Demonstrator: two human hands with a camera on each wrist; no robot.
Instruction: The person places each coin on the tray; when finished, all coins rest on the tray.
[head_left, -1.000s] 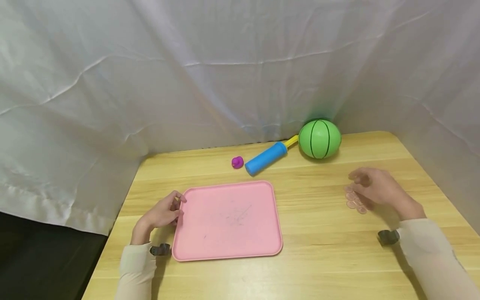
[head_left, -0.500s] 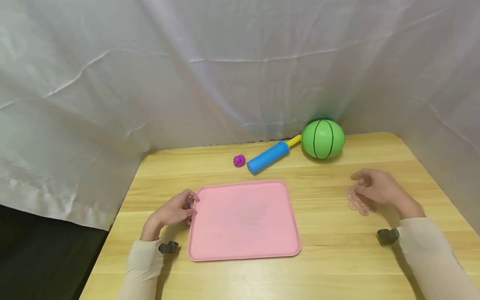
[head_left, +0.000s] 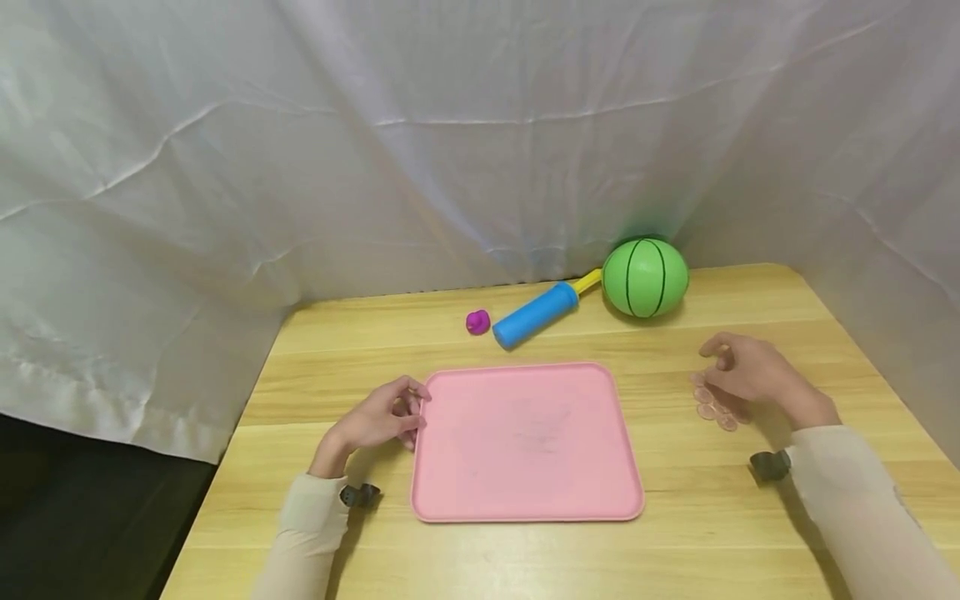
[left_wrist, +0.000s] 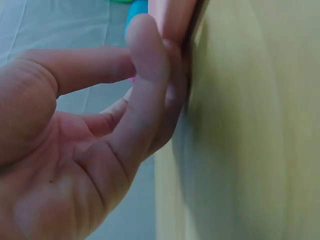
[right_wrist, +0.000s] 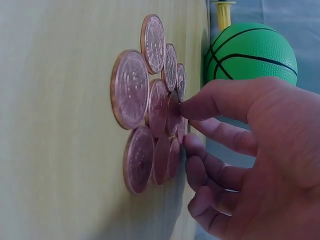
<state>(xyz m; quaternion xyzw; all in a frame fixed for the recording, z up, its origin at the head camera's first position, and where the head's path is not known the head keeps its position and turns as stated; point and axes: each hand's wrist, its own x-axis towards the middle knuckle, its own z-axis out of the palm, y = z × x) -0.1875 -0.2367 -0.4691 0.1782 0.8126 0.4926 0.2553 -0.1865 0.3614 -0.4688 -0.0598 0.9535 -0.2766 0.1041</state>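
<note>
A pink rectangular tray (head_left: 528,450) lies on the table, its left rim at the bent fingers of my left hand (head_left: 381,414). That hand grips this rim near the far left corner; in the left wrist view, the thumb (left_wrist: 145,60) overlaps the edge of the tray (left_wrist: 172,17). Several copper-coloured coins (right_wrist: 131,90) lie flat in a cluster on the right side of the table. Over them, loosely bent, hangs my right hand (head_left: 753,371). Its fingertips (right_wrist: 192,107) are right by the far coins, and nothing shows held between them.
Along the back stand a small purple rubber duck (head_left: 477,322), a blue hand pump (head_left: 535,315) with a yellow end (head_left: 587,280), and a green ball (head_left: 645,279) with black lines. A grey-white curtain (head_left: 480,167) closes off the back and sides of the wooden table (head_left: 675,533).
The tray has slid to the right across the table, my left hand moving along with it. My right hand stays over the coins, almost still. The camera view has shifted slightly.
</note>
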